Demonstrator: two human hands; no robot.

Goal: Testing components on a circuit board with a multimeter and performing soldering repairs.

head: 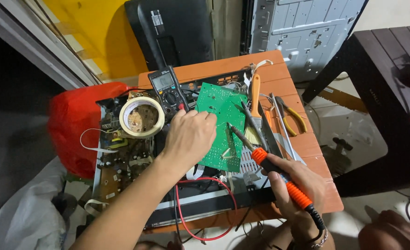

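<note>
The left hand (188,134) lies palm-down on the near left edge of a green circuit board (222,125), its fingers (204,115) curled and pressing on the board's surface, steadying it rather than closing around it. The board sits tilted on top of an opened electronic chassis (131,162) in the middle of an orange desk (279,78), solder side up, with small bright points across it. The right hand (297,183) grips a soldering iron (269,162) with an orange and black handle, fingers wrapped shut around the grip; the iron's metal tip reaches up and to the left and rests on or just above the lower middle of the board. A black cord runs from the handle down past the wrist, which wears a beaded bracelet (323,238). Just left of the board, a roll of pale tape (141,116) lies on the chassis, and a dark multimeter (168,90) stands behind it, touching the board's far left corner. A red wire (205,208) loops over the desk's front edge. To the right of the board lie a brush with an orange handle (256,97) and yellow-handled pliers (290,115). A red bag (75,125) sits to the left of the desk.
</note>
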